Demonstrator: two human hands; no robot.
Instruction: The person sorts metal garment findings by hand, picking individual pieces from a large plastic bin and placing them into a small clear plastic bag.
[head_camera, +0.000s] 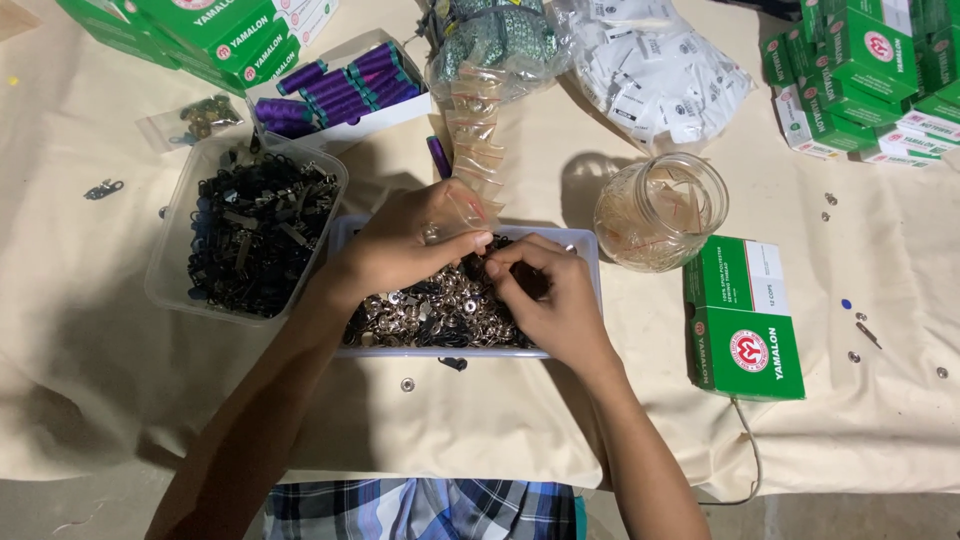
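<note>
Both hands are over a clear rectangular tray (590, 250) filled with small silver metal snap fasteners (440, 310). My left hand (405, 245) wears a ring and pinches a small clear zip bag (470, 205) by its lower edge. My right hand (555, 295) has its fingertips pinched together right next to the left thumb, over the fasteners; what it pinches is too small to see. The two hands almost touch at the fingertips.
A clear tub of black metal clips (250, 230) stands left of the tray. A glass jar (662, 210) with small bags stands right. A green box (745, 320) lies beside it, more green boxes (870, 70) at the back, plus purple thread spools (340, 90) and plastic bags (650, 70).
</note>
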